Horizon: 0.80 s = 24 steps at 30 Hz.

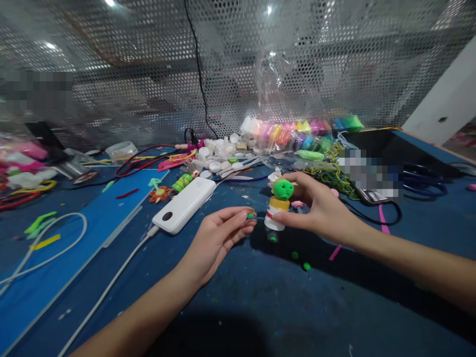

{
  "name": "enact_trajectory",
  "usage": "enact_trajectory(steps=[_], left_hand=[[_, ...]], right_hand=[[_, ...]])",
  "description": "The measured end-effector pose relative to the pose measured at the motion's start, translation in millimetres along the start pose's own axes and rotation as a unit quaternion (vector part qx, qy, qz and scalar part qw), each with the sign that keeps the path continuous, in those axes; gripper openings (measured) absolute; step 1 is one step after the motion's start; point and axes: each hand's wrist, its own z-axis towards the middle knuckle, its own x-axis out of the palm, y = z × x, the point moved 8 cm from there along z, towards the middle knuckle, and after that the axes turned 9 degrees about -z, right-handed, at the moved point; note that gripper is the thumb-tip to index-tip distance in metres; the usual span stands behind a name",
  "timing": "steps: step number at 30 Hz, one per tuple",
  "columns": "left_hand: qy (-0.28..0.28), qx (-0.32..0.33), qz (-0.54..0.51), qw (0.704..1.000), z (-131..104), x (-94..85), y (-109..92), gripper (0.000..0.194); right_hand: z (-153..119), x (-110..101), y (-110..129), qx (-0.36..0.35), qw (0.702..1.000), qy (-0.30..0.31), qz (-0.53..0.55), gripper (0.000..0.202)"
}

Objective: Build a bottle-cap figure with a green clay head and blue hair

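My right hand (pixel 310 203) grips a small figure between thumb and fingers. The figure has a green clay head (pixel 283 189) with dark hollows, above a yellow and white body (pixel 275 214) with a red mark. To its left, my left hand (pixel 226 230) pinches a tiny green piece (pixel 250 216). A thin blue strand (pixel 259 218) runs from that piece toward the figure's body; whether it touches is unclear. Small green clay dots (pixel 306 266) lie on the dark blue table (pixel 238 297) below my right hand.
A white power bank (pixel 184 206) with a white cable lies left of my left hand, near a blue board (pixel 92 238). White lids (pixel 214 166), bagged coloured clay (pixel 286 134) and yellow-green strands (pixel 340 173) sit behind. A phone (pixel 375 196) lies at right.
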Motion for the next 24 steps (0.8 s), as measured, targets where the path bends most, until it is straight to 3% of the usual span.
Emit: enact_trajectory(steps=[5, 18, 24], left_hand=[[0.002, 0.018, 0.053, 0.998, -1.2, 2.0, -3.4, 0.023], [-0.003, 0.036, 0.155, 0.987, 1.2, 1.3, -6.6, 0.019], [-0.001, 0.026, 0.146, 0.989, 1.4, 1.4, -4.4, 0.019]], right_hand=[[0.2, 1.6, -2.0, -0.002, 1.0, 0.005, -0.029, 0.053], [-0.2, 4.9, 2.1, -0.019, 0.999, 0.018, -0.02, 0.045], [-0.8, 5.2, 1.8, -0.026, 0.999, 0.02, -0.014, 0.042]])
